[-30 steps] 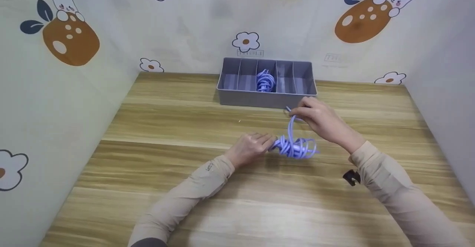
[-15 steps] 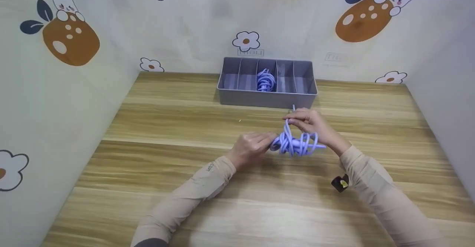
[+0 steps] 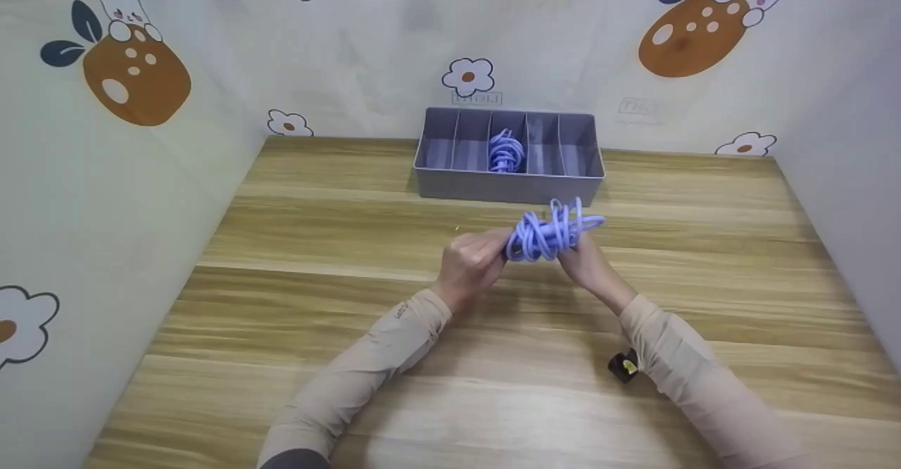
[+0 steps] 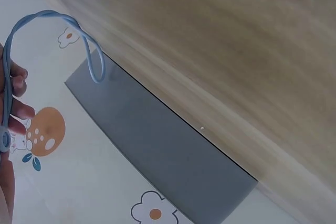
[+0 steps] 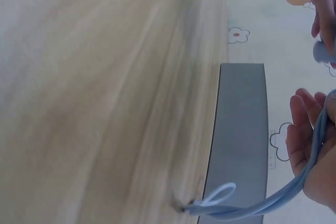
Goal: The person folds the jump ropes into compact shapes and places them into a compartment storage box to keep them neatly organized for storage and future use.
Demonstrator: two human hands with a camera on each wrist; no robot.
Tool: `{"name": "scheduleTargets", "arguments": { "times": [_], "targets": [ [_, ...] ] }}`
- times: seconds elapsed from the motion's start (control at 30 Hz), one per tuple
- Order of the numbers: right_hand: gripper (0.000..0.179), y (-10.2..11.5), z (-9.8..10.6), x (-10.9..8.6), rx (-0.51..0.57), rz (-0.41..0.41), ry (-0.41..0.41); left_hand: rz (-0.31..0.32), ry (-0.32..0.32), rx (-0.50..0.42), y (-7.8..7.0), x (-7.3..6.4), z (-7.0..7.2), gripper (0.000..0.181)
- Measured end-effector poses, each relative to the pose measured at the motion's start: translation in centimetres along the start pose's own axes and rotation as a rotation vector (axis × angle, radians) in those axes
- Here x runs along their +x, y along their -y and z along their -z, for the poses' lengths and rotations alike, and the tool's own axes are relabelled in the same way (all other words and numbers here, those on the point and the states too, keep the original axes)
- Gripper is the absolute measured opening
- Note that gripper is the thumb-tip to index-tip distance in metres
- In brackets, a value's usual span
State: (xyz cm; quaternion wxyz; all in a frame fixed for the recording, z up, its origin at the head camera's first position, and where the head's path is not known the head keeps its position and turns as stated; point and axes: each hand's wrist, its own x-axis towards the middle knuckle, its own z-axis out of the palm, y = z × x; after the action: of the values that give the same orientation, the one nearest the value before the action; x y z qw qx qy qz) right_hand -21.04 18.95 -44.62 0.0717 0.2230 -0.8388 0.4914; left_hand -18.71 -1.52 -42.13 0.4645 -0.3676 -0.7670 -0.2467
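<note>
A blue-purple cord (image 3: 542,236) is wound in loose loops around a rod-like core, held above the table. My left hand (image 3: 470,268) grips the bundle's left end; in the right wrist view, the left hand's fingers (image 5: 326,19) are around a rounded blue end (image 5: 321,52). Behind and below the bundle's right side is my right hand (image 3: 591,272), its fingers mostly hidden in the head view. In the right wrist view, a doubled, twisted length of cord (image 5: 273,200) runs through the right hand (image 5: 310,145), ending in a free loop.
A grey box (image 3: 507,187) with several compartments stands against the back wall. A similar wound cord bundle (image 3: 507,152) lies in its middle compartment. Patterned walls (image 3: 338,60) enclose the wooden table (image 3: 317,229) at the back and sides.
The bundle has risen and shifted toward the box, turning in my left hand. My right hand has moved from above the bundle to behind and below it, carrying the cord's loose length.
</note>
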Motion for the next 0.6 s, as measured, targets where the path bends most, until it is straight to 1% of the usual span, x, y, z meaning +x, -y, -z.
{"name": "scheduleTargets", "arguments": {
  "times": [0.03,0.07,0.13,0.2,0.23,0.33,0.43,0.5,0.6],
  "targets": [
    [0.023,0.7,-0.1,-0.1,0.011,-0.049,-0.017,0.012,0.0,0.014,0.1,0.0,0.0,0.024],
    [0.02,3.3,0.0,-0.2,0.035,-0.118,-0.014,0.026,-0.002,0.029,0.2,0.1,0.0,0.024],
    [0.015,5.9,0.0,-0.3,0.036,-0.137,-0.016,0.055,0.0,0.061,0.4,0.1,0.0,0.025],
    [0.015,7.2,0.1,-0.5,0.041,-0.149,-0.012,0.075,0.01,0.092,0.6,0.1,0.0,0.025],
    [0.016,7.7,0.2,-0.6,0.025,-0.136,-0.01,0.085,0.014,0.106,0.6,0.1,0.1,0.025],
    [0.015,7.9,0.2,-0.7,-0.005,-0.072,-0.017,0.123,0.027,0.131,0.9,0.0,0.2,0.026],
    [0.02,8.0,0.2,-1.0,-0.025,-0.026,-0.016,0.19,0.035,0.129,1.2,0.2,0.4,0.024],
    [0.027,8.0,0.1,-1.3,-0.023,-0.026,-0.006,0.23,0.041,0.126,1.5,0.2,0.5,0.024],
    [0.033,8.3,0.0,-1.9,0.01,-0.069,0.017,0.263,0.05,0.127,1.9,0.1,0.6,0.024]
  ]
}}
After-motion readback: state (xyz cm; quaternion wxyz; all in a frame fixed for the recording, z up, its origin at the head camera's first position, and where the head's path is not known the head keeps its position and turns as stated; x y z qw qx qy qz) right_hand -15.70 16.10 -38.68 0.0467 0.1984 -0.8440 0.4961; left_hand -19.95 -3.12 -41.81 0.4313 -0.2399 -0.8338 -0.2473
